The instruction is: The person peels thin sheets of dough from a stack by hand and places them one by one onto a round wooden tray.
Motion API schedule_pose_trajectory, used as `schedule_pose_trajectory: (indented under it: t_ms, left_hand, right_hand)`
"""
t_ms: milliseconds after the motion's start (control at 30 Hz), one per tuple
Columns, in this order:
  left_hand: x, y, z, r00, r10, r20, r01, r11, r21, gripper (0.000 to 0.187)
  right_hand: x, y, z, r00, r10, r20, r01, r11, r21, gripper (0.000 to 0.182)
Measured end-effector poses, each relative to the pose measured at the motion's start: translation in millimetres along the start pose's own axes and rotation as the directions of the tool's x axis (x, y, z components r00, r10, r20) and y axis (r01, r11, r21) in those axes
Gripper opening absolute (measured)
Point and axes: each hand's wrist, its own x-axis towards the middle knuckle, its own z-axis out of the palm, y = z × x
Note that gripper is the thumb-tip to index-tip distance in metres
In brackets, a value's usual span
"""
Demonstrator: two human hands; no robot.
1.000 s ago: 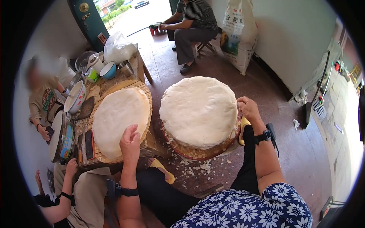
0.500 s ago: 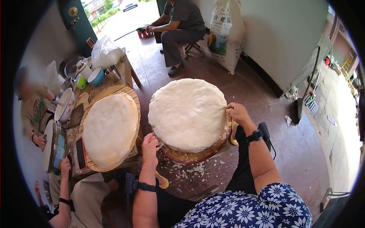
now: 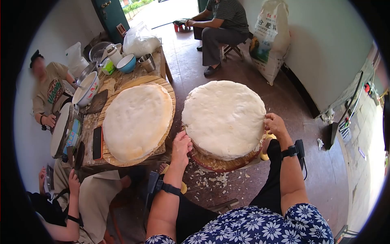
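Striped-shirted person [image 3: 229, 18] — cropped, door [image 3: 110, 19] — cut off

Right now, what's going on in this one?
The camera wearer's left hand and right hand are at opposite edges of a thick stack of pale, dough-like rounds, which sits on a round board. Scraps lie below. Another pale round rests on a slatted mat to the left. Someone sits on a stool near the doorway.

The phone [image 3: 98, 143] is lying left of a stack [image 3: 138, 122] (on the table [image 3: 90, 119]). A sack [image 3: 269, 42] is standing behind.
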Motion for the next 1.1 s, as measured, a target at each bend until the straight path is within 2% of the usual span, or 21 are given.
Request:
schedule_pose_trajectory:
  t_ms: [167, 233, 267, 333, 467, 600, 767, 1033, 1100]
  left_hand:
    - [4, 1, -1, 0.999, 0.034, -0.025, -0.036, 0.996, -0.085, 0.041]
    - [7, -1, -3, 0.994, 0.085, 0.069, -0.06, 0.952, -0.302, 0.035]
    - [8, -2, -3, 0.994, 0.084, 0.072, -0.059, 0.951, -0.302, 0.035]
    - [5, 0, 1, 0.979, 0.08, 0.186, -0.001, 0.921, -0.39, 0.031]
    - [-5, 7, 15, 0.954, 0.033, 0.298, 0.076, 0.935, -0.348, 0.026]
    - [-3, 6, 27, 0.94, 0.023, 0.34, 0.107, 0.927, -0.358, 0.028]
    - [2, 15, 35, 0.903, 0.161, 0.399, 0.101, 0.822, -0.56, 0.043]
    - [-7, 2, 47, 0.902, 0.14, 0.408, 0.145, 0.793, -0.592, 0.042]
    - [-10, 1, 50, 0.902, 0.102, 0.419, 0.178, 0.796, -0.578, 0.041]
  right_hand:
    - [2, 4, -1, 1.0, -0.027, -0.009, 0.027, 1.0, 0.0, 0.025]
    - [-1, 1, -1, 1.0, -0.004, 0.011, 0.004, 0.999, 0.045, 0.024]
    - [-1, 1, -1, 1.0, -0.004, 0.008, 0.003, 0.999, 0.044, 0.024]
    - [0, 2, -1, 1.0, 0.004, 0.01, -0.004, 0.999, 0.052, 0.024]
    - [-2, 1, -3, 1.0, 0.014, 0.015, -0.015, 0.997, 0.071, 0.027]
    - [0, 4, -4, 0.999, 0.03, 0.03, -0.032, 0.997, 0.07, 0.03]
    - [-1, 5, -8, 0.997, 0.04, 0.062, -0.047, 0.993, 0.106, 0.036]
    - [-4, 0, -12, 0.998, 0.031, 0.047, -0.038, 0.988, 0.152, 0.048]
    - [-3, 2, -13, 1.0, 0.007, 0.029, -0.009, 0.997, 0.079, 0.051]
